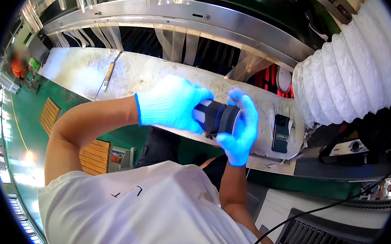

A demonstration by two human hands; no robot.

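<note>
My left hand [174, 103], in a white knit glove with a blue cuff, is closed around the body of a black round-headed handheld tool [217, 117]. The tool has grey patches and a thin blue line, and its exact kind cannot be made out. My right hand [243, 130], gloved too, cups the tool's wide disc-shaped end, fingers on the far side and thumb on the near side. Both hands hold it tilted above the near edge of the pale worktop [147, 71]. Part of the tool is hidden behind the gloves.
A wooden-handled tool [109, 76] lies on the worktop to the left, a dark phone [281, 133] to the right. Clear plastic strips [177, 42] hang beyond from a metal rail. A ribbed white duct [349, 77] bulges at right. Slatted wooden pieces [94, 156] stand below left.
</note>
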